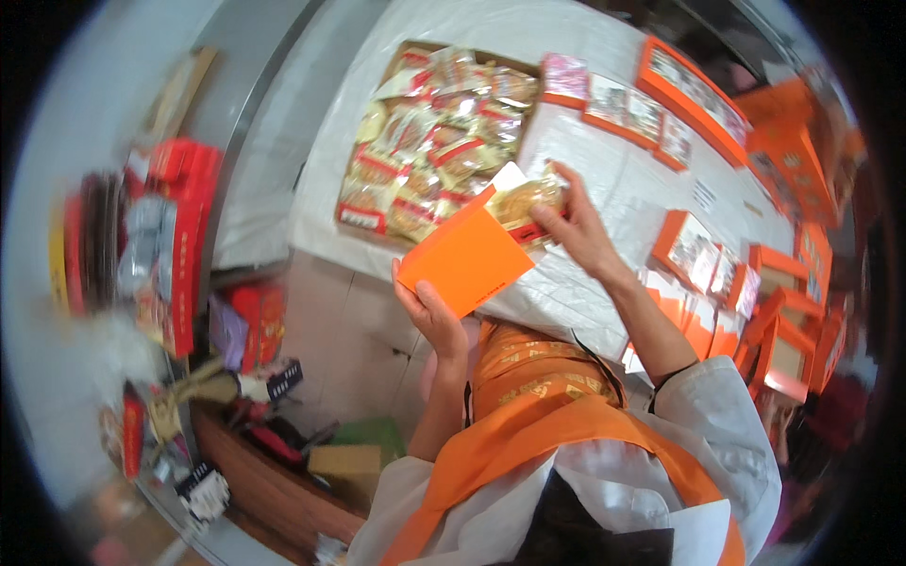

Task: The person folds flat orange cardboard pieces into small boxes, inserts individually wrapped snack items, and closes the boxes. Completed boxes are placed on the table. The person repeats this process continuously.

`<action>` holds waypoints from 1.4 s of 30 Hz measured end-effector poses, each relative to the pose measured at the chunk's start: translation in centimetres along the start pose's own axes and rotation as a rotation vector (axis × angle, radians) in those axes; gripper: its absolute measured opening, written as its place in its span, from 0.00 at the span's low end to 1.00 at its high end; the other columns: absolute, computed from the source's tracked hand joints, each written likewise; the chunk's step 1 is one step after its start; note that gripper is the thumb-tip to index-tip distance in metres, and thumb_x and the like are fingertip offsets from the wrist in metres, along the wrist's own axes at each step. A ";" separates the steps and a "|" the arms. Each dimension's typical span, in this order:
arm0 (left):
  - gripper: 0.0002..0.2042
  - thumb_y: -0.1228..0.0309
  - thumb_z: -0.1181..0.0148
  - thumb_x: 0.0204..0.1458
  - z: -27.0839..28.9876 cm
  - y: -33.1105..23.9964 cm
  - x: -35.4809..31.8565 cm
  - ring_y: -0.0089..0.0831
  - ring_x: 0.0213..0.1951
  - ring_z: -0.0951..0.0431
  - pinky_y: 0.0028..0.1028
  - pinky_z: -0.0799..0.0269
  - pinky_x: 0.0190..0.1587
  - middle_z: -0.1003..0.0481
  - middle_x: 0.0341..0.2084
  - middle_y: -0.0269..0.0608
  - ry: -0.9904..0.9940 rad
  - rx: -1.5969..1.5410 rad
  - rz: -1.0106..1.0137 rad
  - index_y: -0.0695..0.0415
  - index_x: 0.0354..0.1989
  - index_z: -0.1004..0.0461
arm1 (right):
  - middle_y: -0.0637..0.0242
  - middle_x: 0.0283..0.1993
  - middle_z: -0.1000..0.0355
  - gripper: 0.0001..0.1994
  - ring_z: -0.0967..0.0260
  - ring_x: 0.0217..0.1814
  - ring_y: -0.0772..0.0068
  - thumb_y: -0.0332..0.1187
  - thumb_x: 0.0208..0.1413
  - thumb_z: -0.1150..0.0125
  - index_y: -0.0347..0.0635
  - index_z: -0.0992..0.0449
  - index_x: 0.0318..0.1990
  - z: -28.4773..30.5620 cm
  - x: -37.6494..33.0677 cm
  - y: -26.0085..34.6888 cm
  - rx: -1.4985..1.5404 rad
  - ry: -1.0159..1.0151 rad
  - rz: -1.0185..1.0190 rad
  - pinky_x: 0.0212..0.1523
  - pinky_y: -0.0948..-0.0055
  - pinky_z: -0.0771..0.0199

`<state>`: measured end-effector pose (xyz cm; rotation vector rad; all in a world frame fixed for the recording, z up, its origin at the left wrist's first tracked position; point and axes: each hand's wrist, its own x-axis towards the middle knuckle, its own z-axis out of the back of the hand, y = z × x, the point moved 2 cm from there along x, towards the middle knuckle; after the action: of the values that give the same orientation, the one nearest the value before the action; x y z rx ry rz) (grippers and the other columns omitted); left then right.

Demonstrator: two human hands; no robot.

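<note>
My left hand (429, 316) grips an orange paper sleeve (464, 259) from below, holding it up over the edge of the white-covered table (585, 283). My right hand (578, 226) holds a clear-wrapped golden pastry packet (530, 203) at the sleeve's open top, partly inside it. Just beyond lies an open cardboard box (434, 132) full of several similar wrapped snack packets.
Orange trays and small open orange boxes (698, 250) with packets lie along the table's right side and far edge (694, 94). Red boxes (179, 236) and clutter stand on shelves to the left. A brown wooden bench (274, 481) sits low left on the tiled floor.
</note>
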<state>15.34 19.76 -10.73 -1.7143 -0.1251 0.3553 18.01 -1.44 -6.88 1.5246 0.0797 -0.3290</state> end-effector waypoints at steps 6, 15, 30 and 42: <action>0.27 0.57 0.63 0.61 -5.8 -0.2 -4.3 0.36 0.58 0.41 0.35 0.44 0.58 0.44 0.57 0.48 0.274 0.014 0.031 0.60 0.63 0.56 | 0.52 0.53 0.35 0.24 0.40 0.57 0.57 0.40 0.59 0.59 0.38 0.46 0.61 4.6 -7.6 0.9 -0.140 0.106 0.135 0.57 0.63 0.42; 0.20 0.64 0.55 0.58 -10.8 2.2 -15.4 0.31 0.51 0.37 0.32 0.40 0.54 0.41 0.51 0.44 0.602 -0.070 0.389 0.58 0.55 0.48 | 0.62 0.51 0.33 0.17 0.37 0.53 0.72 0.27 0.52 0.47 0.38 0.33 0.51 12.7 -20.3 0.0 -0.099 -0.497 0.438 0.52 0.73 0.37; 0.09 0.81 0.49 0.49 -15.3 -1.3 -22.3 0.29 0.47 0.32 0.24 0.37 0.48 0.32 0.43 0.49 1.671 0.314 -0.149 0.63 0.39 0.31 | 0.50 0.54 0.37 0.01 0.36 0.56 0.62 0.23 0.53 0.53 0.37 0.35 0.31 16.1 -32.8 -3.4 0.028 -0.609 0.353 0.56 0.68 0.38; 0.14 0.80 0.37 0.41 -15.1 -1.0 -24.9 0.32 0.43 0.33 0.28 0.36 0.47 0.34 0.38 0.41 1.424 -0.090 -0.225 0.59 0.34 0.37 | 0.59 0.46 0.37 0.12 0.41 0.55 0.66 0.21 0.51 0.50 0.39 0.41 0.43 15.1 -33.3 -7.0 0.567 -0.620 0.591 0.59 0.63 0.44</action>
<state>-3.51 -1.34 -3.59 -1.6586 0.7051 -1.0659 -17.87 -11.04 -4.32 1.8439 -1.0069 -0.3454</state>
